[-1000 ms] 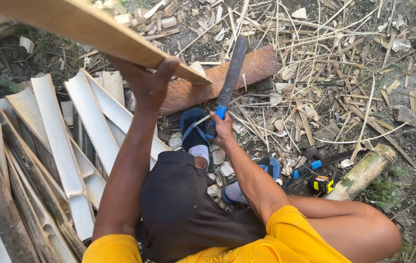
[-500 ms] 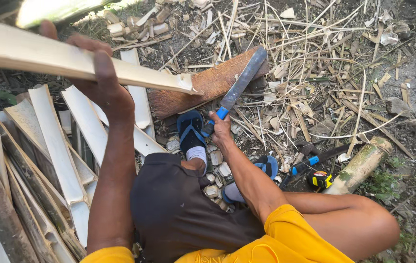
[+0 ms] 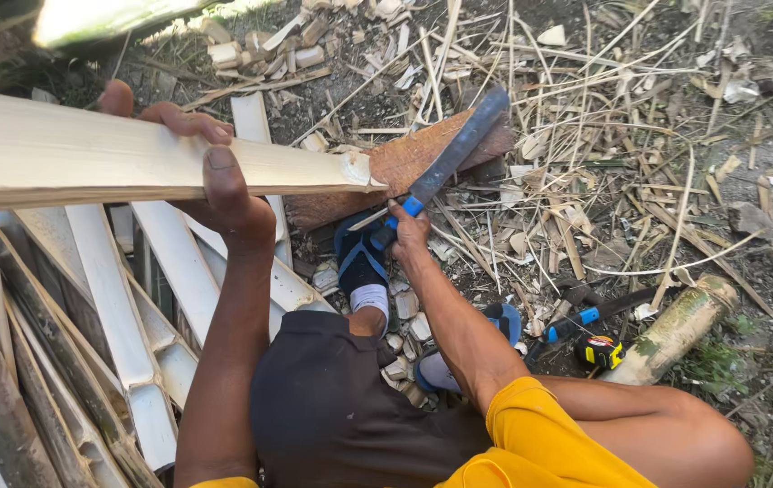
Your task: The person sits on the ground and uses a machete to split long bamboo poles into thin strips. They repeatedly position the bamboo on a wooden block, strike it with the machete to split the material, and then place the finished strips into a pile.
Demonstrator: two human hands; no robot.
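Gripping bamboo slat (image 3: 133, 163), left hand (image 3: 210, 181); right hand (image 3: 409, 226) holds machete (image 3: 445, 158).

We see a pale, smooth split bamboo slat (image 3: 133, 163), matt and fibrous at its end. The long dark metal machete blade (image 3: 459, 149) looks dull, its blue plastic handle (image 3: 395, 221) smooth. The reddish-brown wooden block (image 3: 386, 176) looks rough.

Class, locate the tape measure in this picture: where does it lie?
In the head view, the yellow-and-black tape measure lies on the ground at lower right, between a black tool with a blue band and a short bamboo piece.
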